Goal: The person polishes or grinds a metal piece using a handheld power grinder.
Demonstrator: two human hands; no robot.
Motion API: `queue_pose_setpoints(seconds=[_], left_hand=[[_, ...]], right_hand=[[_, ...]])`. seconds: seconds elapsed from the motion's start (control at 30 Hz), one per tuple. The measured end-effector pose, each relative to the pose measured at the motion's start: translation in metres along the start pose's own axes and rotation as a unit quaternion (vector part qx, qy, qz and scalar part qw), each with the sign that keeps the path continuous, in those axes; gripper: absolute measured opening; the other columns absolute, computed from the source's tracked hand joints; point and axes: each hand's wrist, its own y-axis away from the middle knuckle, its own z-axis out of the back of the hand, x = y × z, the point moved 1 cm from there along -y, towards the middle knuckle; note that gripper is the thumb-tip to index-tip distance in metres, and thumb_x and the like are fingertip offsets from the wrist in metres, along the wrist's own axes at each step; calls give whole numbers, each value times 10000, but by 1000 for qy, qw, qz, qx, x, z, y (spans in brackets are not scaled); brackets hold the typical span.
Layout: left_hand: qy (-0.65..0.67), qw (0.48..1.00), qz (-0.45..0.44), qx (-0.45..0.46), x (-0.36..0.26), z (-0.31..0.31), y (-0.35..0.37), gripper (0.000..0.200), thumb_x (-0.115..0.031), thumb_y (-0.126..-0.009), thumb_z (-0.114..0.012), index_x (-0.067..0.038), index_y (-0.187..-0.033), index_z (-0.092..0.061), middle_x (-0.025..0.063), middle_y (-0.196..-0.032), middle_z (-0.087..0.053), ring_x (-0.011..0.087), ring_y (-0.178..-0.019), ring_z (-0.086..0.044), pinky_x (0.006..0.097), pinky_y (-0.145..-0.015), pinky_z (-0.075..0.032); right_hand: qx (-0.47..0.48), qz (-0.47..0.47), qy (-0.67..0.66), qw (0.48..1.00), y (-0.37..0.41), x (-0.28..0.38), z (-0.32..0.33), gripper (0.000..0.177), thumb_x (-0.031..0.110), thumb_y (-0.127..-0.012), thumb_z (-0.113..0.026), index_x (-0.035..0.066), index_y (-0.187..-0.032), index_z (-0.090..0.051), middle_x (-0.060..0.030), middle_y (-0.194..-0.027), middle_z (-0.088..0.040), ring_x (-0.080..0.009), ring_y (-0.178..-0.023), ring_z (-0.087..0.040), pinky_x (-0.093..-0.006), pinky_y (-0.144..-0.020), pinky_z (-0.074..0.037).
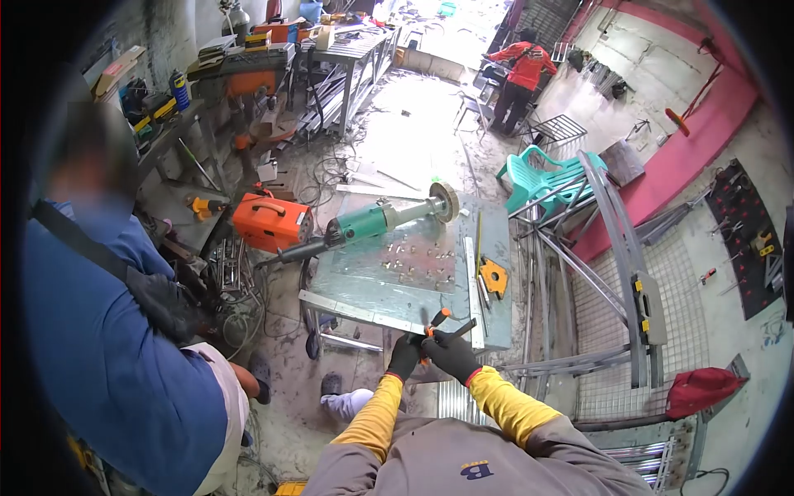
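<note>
Both my hands wear black gloves over yellow sleeves, close together at the near edge of a metal work table (364, 285). My left hand (404, 355) and my right hand (451, 354) both grip a small hand tool with orange-and-black handles (437, 321) that pokes up between them. On the table beyond lie a green angle grinder (368, 221) with its disc at the far end, a long steel ruler (474, 289) and an orange-yellow square (494, 277).
A person in a blue shirt (99, 347) stands close at my left. An orange welding machine (271, 220) sits on the floor left of the table. A metal frame with wire mesh (628, 273), a teal plastic chair (538, 175) and a distant person in red (523, 70) are to the right.
</note>
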Motion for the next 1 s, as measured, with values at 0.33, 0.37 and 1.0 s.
queue_pose_setpoints(seconds=[0.33,0.37,1.0], left_hand=[[155,983,-23,-95,18,-30,6,120,-139,-985,-691,-45,-1050,-729,7,-929,-706,113,-822,-647,297,-737,-537],[161,983,-26,-87,20,-29,7,141,-129,-983,-697,-41,-1086,-735,12,-951,-718,122,-838,-665,298,-744,-544],[131,991,18,-11,6,-4,5,305,-151,-1016,-653,-11,-1287,-677,68,-1143,-721,199,-1010,-709,361,-867,-587]], right_hand=[[132,-30,-90,987,-17,-19,28,429,350,-1029,-642,37,-1316,-703,-44,-962,-756,-104,-761,-668,-280,-707,-552],[133,-26,-98,986,-19,-22,29,448,367,-1004,-663,44,-1311,-712,-67,-986,-765,-128,-810,-693,-290,-750,-558],[120,44,-37,991,-21,-23,34,418,426,-964,-641,142,-1250,-750,-120,-1047,-789,-278,-966,-751,-388,-893,-561]])
